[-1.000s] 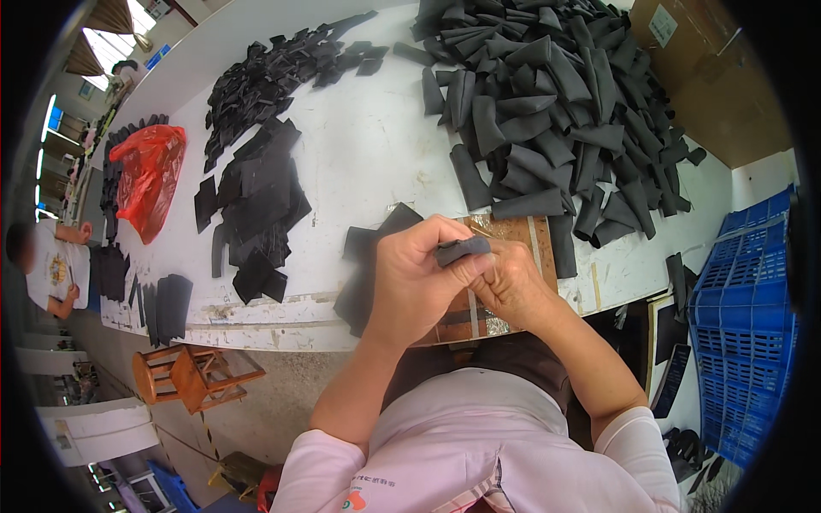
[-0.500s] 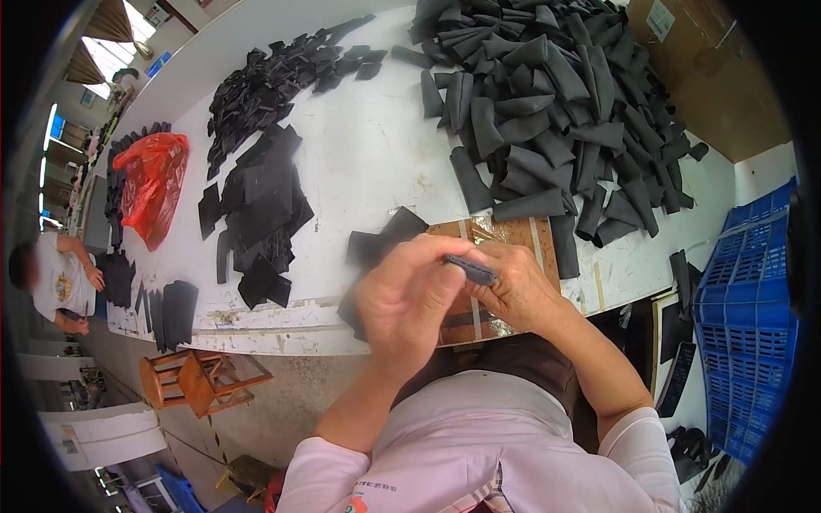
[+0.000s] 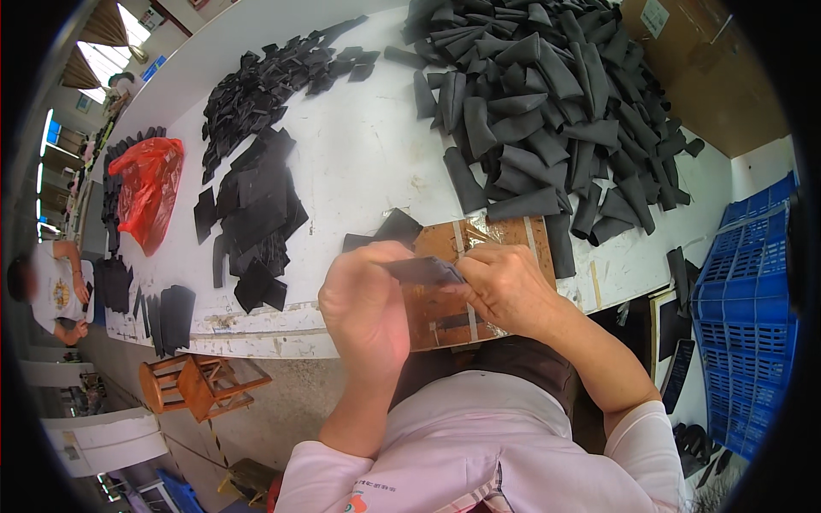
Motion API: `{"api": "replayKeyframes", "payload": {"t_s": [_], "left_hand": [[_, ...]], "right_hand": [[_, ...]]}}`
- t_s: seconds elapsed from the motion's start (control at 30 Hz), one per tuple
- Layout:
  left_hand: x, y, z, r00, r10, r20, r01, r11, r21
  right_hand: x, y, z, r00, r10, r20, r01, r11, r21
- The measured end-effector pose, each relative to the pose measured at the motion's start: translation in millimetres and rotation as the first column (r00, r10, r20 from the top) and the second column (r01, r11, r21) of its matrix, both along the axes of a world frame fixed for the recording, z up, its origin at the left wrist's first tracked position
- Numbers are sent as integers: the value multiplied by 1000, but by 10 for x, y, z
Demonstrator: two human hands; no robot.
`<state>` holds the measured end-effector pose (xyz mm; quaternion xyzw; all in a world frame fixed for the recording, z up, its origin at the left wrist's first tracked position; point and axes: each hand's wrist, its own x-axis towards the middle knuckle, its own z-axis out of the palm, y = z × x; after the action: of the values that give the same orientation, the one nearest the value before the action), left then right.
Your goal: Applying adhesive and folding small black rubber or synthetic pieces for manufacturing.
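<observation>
Over the table's near edge, a dark grey piece of soft sheet material (image 3: 425, 271) stretches between my hands, its edge doubled near the right end. My left hand (image 3: 363, 299) is closed at its left end, blurred by motion. The fingers of my right hand (image 3: 510, 286) pinch the other end. Beneath them lies a brown wooden board (image 3: 534, 256) with pale strips. Flat black pieces (image 3: 398, 227) lie just beyond my left hand. A large heap of dark grey rolled, tube-like pieces (image 3: 522, 111) spreads behind the board.
Flat black pieces (image 3: 252, 201) and a pile of smaller ones (image 3: 248, 94) lie on the white table (image 3: 368, 128), left of centre. Further left are a red plastic bag (image 3: 150, 188) and another person (image 3: 60, 291). A cardboard box (image 3: 693, 77), blue crate (image 3: 748, 316) and wooden stool (image 3: 201, 385) surround the workplace.
My left hand has moved left, away from my right hand. The dark grey piece, mostly covered by my fingers before, now shows as a longer strip between both hands.
</observation>
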<state>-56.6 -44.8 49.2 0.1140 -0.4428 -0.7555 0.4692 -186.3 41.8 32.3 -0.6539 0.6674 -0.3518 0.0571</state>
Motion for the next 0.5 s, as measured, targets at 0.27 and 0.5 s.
{"api": "replayKeyframes", "payload": {"t_s": [0.27,0.5], "left_hand": [[-65,-227,-125,921,125,370,-64,983,-174],[-169,-844,-1017,242,626,741,107,742,-662]], "right_hand": [[-93,-16,109,995,88,40,-88,996,10],[-591,-360,403,796,-290,531,440,879,-181]]}}
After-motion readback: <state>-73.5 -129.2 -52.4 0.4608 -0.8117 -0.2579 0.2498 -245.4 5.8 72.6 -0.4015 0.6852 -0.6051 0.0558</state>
